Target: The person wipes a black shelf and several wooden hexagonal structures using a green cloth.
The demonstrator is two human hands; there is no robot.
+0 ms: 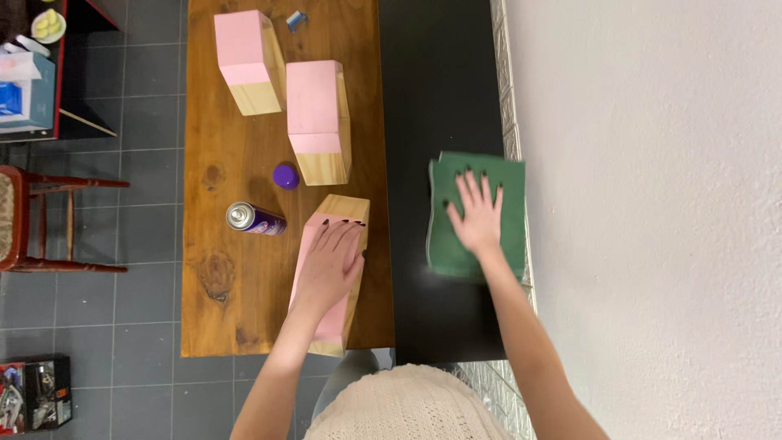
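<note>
Hands flat on two things: block and cloth.
I see my left hand [330, 265] spread open on the nearest pink block [340, 213] on the wooden table [220, 293], right hand [478, 220] open, pressing the green cloth [444, 244] onto the black surface [423, 98]; wiping seems underway, needing steady pressure.

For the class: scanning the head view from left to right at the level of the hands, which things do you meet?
Red wooden chair → spray can lying on its side → left hand flat on a pink block → green cloth under the right hand → white wall.
</note>
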